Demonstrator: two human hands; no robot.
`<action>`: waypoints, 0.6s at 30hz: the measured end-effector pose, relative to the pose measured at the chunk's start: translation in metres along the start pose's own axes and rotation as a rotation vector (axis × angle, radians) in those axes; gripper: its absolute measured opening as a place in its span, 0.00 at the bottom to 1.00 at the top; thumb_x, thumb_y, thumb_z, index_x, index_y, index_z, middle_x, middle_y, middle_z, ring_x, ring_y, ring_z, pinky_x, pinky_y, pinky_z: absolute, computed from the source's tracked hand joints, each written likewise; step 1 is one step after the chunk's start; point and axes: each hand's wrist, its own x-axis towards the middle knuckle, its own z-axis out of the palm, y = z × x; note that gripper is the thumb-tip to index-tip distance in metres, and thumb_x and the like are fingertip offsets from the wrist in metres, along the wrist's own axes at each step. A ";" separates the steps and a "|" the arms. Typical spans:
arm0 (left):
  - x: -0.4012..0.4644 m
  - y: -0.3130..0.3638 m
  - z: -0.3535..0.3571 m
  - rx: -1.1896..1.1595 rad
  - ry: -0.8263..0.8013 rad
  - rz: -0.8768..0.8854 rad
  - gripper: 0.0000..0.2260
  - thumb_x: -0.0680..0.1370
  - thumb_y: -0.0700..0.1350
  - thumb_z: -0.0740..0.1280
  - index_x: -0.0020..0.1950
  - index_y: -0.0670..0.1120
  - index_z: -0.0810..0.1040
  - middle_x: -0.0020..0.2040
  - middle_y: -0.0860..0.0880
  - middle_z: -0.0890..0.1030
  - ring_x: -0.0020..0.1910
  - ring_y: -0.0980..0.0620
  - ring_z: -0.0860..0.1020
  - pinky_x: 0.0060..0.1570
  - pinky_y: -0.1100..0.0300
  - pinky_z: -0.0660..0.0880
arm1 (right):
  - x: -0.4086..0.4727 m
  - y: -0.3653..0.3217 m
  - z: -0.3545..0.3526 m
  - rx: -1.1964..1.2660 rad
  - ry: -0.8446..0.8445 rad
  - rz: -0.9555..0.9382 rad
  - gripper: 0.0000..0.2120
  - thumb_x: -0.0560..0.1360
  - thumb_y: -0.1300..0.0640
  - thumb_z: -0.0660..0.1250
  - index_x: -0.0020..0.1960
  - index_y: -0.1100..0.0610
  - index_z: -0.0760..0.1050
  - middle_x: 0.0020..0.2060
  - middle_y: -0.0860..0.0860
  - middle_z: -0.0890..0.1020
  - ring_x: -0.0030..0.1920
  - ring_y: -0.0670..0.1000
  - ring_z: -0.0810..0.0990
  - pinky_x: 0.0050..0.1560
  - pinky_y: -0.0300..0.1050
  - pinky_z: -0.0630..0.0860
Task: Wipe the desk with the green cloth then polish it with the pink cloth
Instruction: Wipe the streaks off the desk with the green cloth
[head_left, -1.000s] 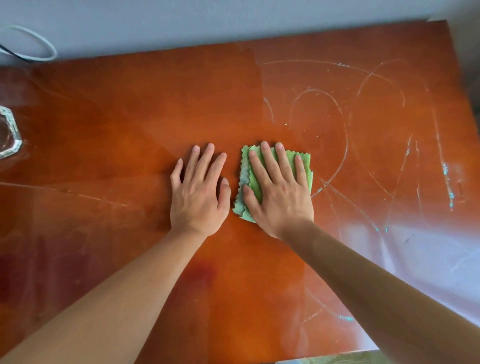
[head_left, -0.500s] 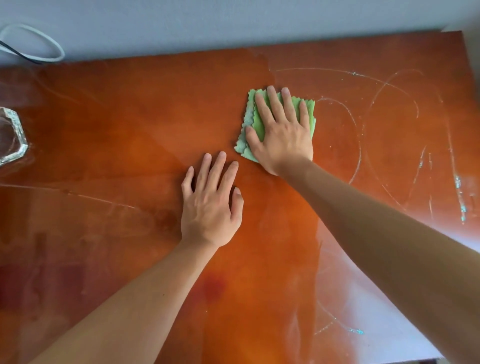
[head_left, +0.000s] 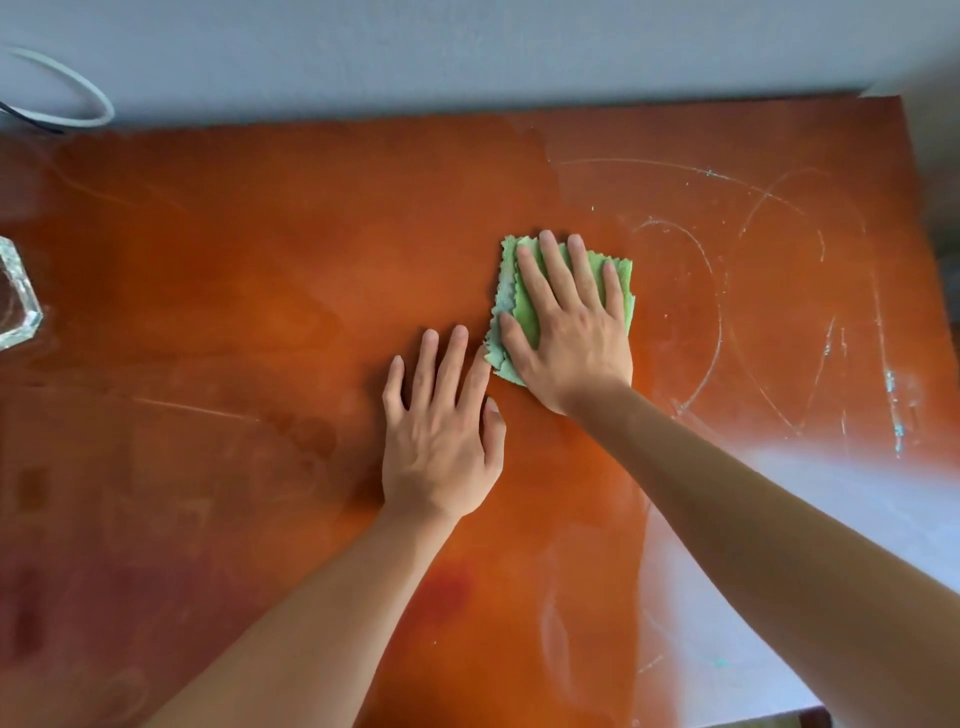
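Pulled back toward the body since half a second ago: green cloth (head_left: 618, 283), flat under right hand (head_left: 571, 338), fingers spread and pressing. Now mid-desk (head_left: 260, 291), touching left hand (head_left: 441, 447), splayed flat, holding nothing. Wiping likely under way; white streaks (head_left: 711, 291) remaining at right. Folded, zigzag-edged, slightly greyed along left edge.

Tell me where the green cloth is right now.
In the head view, the green cloth lies flat on the desk, right of centre, pressed under the right hand, just beyond the left hand.
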 end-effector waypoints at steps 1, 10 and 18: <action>0.001 0.000 0.001 -0.005 0.003 0.001 0.23 0.81 0.50 0.57 0.75 0.46 0.72 0.80 0.45 0.65 0.80 0.42 0.60 0.77 0.39 0.55 | 0.001 0.000 0.000 -0.003 -0.005 -0.001 0.33 0.82 0.36 0.45 0.83 0.49 0.49 0.83 0.50 0.52 0.82 0.54 0.45 0.81 0.59 0.43; 0.000 0.000 -0.001 0.002 -0.019 0.001 0.25 0.81 0.52 0.56 0.78 0.48 0.69 0.80 0.45 0.64 0.80 0.42 0.60 0.77 0.39 0.54 | 0.061 0.007 -0.017 -0.015 -0.053 -0.011 0.34 0.81 0.35 0.43 0.83 0.48 0.48 0.83 0.49 0.51 0.82 0.53 0.44 0.81 0.58 0.42; 0.001 0.002 -0.001 0.016 -0.025 0.003 0.25 0.81 0.51 0.56 0.78 0.48 0.69 0.80 0.45 0.64 0.80 0.41 0.61 0.76 0.39 0.55 | 0.121 0.015 -0.025 -0.029 -0.069 -0.010 0.35 0.80 0.35 0.41 0.83 0.48 0.46 0.83 0.49 0.49 0.82 0.53 0.43 0.81 0.58 0.40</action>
